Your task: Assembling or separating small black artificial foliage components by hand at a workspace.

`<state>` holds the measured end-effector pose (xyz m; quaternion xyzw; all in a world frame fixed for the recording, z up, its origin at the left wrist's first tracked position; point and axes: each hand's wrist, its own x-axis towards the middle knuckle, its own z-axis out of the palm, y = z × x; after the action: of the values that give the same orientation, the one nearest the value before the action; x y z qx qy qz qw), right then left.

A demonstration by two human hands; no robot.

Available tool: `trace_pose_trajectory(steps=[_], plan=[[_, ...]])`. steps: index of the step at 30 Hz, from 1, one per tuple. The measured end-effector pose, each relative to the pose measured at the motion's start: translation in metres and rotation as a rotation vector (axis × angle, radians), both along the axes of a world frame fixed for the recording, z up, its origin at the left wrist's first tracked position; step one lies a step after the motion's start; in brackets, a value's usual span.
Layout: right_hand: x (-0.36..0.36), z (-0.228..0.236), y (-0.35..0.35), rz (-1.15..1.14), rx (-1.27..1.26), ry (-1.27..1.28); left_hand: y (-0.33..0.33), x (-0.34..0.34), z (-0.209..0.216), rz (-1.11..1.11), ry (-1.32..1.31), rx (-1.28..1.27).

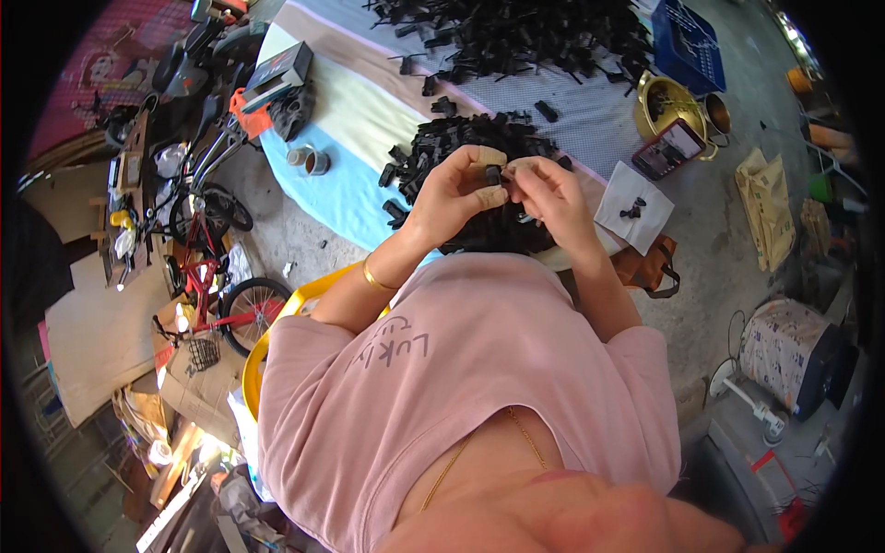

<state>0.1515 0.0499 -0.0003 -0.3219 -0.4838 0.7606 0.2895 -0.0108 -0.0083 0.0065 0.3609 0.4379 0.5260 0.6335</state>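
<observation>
Above a heap of small black plastic parts (442,138), my two hands meet at the table's near edge. A small black plastic part (493,175) sits between the thumb and fingers of my left hand (454,192), which is closed on it. My right hand (553,198) is pinched right beside that part. Whatever its fingertips hold is too small and too covered to make out. Both hands wear pale coverings on some fingertips. To the right, a white sheet (636,226) carries a few black pieces (633,208).
A larger pile of black parts (525,37) covers the far side of the striped cloth (359,111). At right stand a brass-coloured pot (650,97), a propped phone (668,149) and a blue basket (687,46). A metal cup (316,163) is at left, bicycles (207,267) beyond.
</observation>
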Motion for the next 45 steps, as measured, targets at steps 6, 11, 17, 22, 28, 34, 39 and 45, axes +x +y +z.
trace_pose_trajectory(steps=[6,11,17,22,28,34,39,45], plan=[[-0.003,0.001,-0.003,0.063,0.25,-0.134,0.001,-0.005,-0.009,0.023,0.077,0.031],[-0.003,-0.006,-0.003,0.07,0.446,-0.176,-0.002,-0.006,-0.009,0.025,0.122,0.03],[-0.011,-0.011,-0.006,0.037,0.121,-0.178,-0.005,0.001,-0.014,0.119,0.372,0.146],[-0.015,-0.031,0.008,0.175,0.222,-0.259,-0.003,-0.006,-0.019,0.203,0.59,0.181],[-0.033,-0.039,0.064,-0.047,0.461,-0.342,0.001,-0.02,-0.033,0.349,0.93,0.198],[-0.069,-0.09,0.116,-0.014,0.678,-0.702,0.0,-0.021,-0.029,0.293,0.848,0.169],[-0.106,-0.136,0.139,-0.002,0.85,-0.837,-0.004,-0.019,-0.038,0.26,0.772,0.119],[-0.161,-0.14,0.124,0.094,0.979,-0.946,0.0,-0.019,-0.038,0.119,1.027,0.341]])
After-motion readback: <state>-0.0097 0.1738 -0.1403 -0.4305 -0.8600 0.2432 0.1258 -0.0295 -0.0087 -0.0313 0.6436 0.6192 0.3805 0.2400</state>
